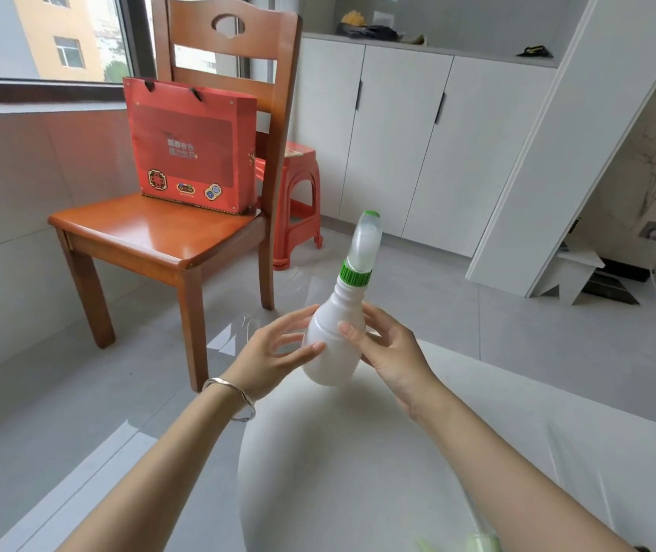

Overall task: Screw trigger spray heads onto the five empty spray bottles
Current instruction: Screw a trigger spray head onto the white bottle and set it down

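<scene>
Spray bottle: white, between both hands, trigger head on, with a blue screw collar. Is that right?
No. The head view shows a green screw collar, not blue. The rest holds: the white spray bottle is between the left hand and right hand, its trigger head on.

The white plastic spray bottle (332, 344) partly hides the fingers of the right hand (392, 354). Pale green objects (481, 543) at the bottom edge are blurred and cut off.
</scene>
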The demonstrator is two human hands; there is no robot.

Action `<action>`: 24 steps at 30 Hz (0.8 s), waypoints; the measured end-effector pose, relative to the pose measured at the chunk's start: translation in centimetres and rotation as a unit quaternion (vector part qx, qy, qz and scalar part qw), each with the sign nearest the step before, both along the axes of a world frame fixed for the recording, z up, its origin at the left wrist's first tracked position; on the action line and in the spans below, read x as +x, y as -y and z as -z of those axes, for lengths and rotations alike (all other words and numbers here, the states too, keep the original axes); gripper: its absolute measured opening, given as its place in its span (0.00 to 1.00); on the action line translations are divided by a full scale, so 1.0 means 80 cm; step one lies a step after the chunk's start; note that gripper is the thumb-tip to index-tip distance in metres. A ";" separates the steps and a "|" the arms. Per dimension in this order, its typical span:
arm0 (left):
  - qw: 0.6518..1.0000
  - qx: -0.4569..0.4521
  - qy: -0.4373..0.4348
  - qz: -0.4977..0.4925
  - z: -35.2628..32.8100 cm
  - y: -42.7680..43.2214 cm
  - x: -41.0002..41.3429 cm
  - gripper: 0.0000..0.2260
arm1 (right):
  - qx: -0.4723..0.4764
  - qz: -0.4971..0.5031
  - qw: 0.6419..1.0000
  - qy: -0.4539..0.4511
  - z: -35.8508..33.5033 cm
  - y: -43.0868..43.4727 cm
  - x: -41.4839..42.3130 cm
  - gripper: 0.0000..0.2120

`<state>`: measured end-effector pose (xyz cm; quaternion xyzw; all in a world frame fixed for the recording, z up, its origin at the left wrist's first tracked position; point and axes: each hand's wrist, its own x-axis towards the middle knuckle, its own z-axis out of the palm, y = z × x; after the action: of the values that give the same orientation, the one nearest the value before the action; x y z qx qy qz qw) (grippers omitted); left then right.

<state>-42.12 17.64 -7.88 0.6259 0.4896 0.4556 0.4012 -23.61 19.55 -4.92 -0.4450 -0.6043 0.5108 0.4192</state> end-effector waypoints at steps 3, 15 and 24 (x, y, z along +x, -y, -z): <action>0.999 -0.016 0.028 0.016 0.022 -0.010 0.002 0.25 | 0.000 0.024 1.000 0.006 0.020 -0.010 -0.007 0.18; 0.999 -0.005 0.039 0.012 0.036 -0.032 0.016 0.21 | -0.009 0.041 0.998 0.049 0.035 -0.033 -0.002 0.24; 0.999 -0.011 0.046 0.014 0.040 -0.034 0.021 0.22 | -0.011 0.045 0.998 0.048 0.036 -0.035 -0.001 0.25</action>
<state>-40.46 20.32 -11.06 0.6063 0.4668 0.4730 0.4368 -23.70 22.37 -7.82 -0.5003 -0.5975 0.4762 0.4074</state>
